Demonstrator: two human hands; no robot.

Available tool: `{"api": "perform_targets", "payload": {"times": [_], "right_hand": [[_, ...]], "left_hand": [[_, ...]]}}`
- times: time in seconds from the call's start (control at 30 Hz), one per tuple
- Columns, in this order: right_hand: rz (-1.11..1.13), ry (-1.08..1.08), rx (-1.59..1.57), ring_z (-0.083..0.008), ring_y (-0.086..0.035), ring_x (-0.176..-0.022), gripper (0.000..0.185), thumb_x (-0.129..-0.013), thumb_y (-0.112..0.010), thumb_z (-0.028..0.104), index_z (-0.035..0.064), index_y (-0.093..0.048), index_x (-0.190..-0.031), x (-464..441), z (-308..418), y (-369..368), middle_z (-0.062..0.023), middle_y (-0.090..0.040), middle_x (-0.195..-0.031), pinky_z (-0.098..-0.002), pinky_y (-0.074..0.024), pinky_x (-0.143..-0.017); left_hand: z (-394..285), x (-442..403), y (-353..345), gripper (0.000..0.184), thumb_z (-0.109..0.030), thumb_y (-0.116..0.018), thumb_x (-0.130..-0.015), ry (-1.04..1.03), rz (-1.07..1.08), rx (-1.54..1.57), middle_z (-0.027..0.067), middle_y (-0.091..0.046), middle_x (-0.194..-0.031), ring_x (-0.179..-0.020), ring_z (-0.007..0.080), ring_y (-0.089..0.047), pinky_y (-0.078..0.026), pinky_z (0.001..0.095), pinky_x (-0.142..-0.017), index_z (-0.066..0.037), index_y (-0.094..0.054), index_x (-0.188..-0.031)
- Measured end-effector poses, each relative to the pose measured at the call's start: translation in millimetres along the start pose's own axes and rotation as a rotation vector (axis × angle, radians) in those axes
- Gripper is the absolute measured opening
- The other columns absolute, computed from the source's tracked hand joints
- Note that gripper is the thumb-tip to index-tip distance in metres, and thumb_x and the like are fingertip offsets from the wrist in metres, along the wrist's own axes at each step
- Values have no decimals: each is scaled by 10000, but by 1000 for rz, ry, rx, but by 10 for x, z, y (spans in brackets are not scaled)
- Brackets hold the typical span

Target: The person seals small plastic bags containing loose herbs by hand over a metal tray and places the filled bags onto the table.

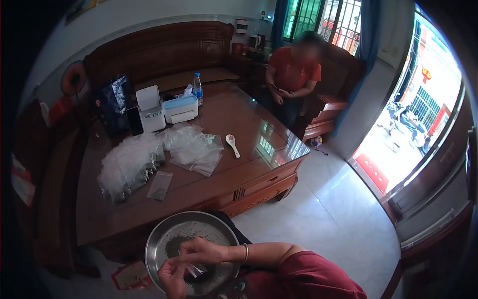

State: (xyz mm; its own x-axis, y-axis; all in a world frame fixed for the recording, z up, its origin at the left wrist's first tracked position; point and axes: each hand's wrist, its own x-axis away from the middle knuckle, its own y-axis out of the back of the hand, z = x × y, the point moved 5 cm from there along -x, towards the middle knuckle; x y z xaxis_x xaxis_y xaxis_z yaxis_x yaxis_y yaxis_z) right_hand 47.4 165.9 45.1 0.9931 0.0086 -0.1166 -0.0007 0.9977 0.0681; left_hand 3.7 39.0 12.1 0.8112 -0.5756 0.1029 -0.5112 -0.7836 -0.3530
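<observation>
Over a round metal basin (151,244), my left hand (172,277) and my right hand (205,250) are close together, fingers pinched. Between them is a small clear plastic bag (195,270), gripped at its upper edge; its lower part hangs over the basin. Whatever is inside the bag is too small to make out. Fine dark grains (175,241) lie scattered across the basin's bottom. A bracelet circles my right wrist. On the table beyond the basin lies a single flat clear bag (160,186) with a little dark stuff in it.
The glass-topped wooden table (214,192) bears a heap of filled bags (130,162), a pile of flat clear bags (191,147), a white spoon (232,145), boxes (181,108) and a water bottle (197,89). A person in a red shirt (294,72) sits beyond it.
</observation>
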Motion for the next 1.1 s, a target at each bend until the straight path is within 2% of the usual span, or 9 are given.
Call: {"api": "perform_targets", "payload": {"times": [0.1,0.27,0.4,0.57,0.77,0.9,0.93,1.07,1.1], "right_hand": [[-23,21,1,-71,-418,-500,239,-872,-556,192,64,-539,-671,8,-34,-3,20,-546,-578,-216,-366,-480],[33,17,46,-64,-417,-513,212,-865,-565,189,65,-544,-694,71,-1,-6,23,-551,-593,-208,-359,-489],[102,41,202,-65,-415,-514,197,-858,-568,179,63,-543,-701,91,61,6,20,-548,-598,-216,-362,-492],[107,30,52,-77,-416,-503,202,-857,-566,171,60,-534,-692,94,52,-16,11,-545,-591,-234,-371,-491],[83,111,46,-99,-413,-493,181,-832,-577,149,55,-524,-687,94,-10,1,-10,-548,-601,-243,-370,-477],[86,140,406,-158,-453,-493,96,-786,-580,102,56,-517,-729,126,-21,42,-26,-549,-622,-275,-383,-472],[86,140,409,-158,-453,-493,96,-786,-580,102,56,-517,-729,130,-17,43,-26,-549,-622,-275,-383,-472],[-50,263,782,-231,-490,-493,112,-745,-591,116,55,-518,-803,161,57,18,-81,-577,-807,-309,-411,-475],[-50,265,784,-231,-490,-493,112,-745,-591,116,55,-518,-803,167,60,1,-81,-577,-807,-309,-411,-475]], "left_hand": [[34,13,17,80,30,-555,-796,3,-8,69,90,-613,-755,-595,90,-534,-454,179,-581,35,-575,-874],[-28,145,69,48,32,-535,-795,-11,51,-144,73,-593,-706,-567,86,-515,-441,182,-559,20,-559,-836],[-109,171,42,37,33,-519,-794,-39,106,-303,60,-577,-667,-544,82,-501,-431,184,-543,9,-545,-806],[-172,158,-32,55,34,-499,-793,-95,175,-481,43,-557,-618,-516,78,-482,-418,186,-521,-5,-529,-769],[-110,134,75,49,25,-505,-786,-95,104,-377,30,-534,-595,-486,72,-452,-400,184,-491,-11,-516,-756],[-83,107,201,50,23,-505,-780,-71,44,-497,21,-507,-568,-471,69,-434,-380,179,-471,-15,-508,-747],[-67,107,226,50,23,-505,-780,-73,45,-495,21,-507,-568,-471,69,-434,-380,179,-471,-15,-508,-747],[3,114,278,49,22,-509,-767,-116,134,-650,22,-501,-562,-470,68,-433,-375,178,-467,-15,-507,-736],[0,111,275,49,22,-509,-767,-119,134,-649,22,-501,-562,-470,68,-433,-375,178,-467,-15,-507,-736]]}}
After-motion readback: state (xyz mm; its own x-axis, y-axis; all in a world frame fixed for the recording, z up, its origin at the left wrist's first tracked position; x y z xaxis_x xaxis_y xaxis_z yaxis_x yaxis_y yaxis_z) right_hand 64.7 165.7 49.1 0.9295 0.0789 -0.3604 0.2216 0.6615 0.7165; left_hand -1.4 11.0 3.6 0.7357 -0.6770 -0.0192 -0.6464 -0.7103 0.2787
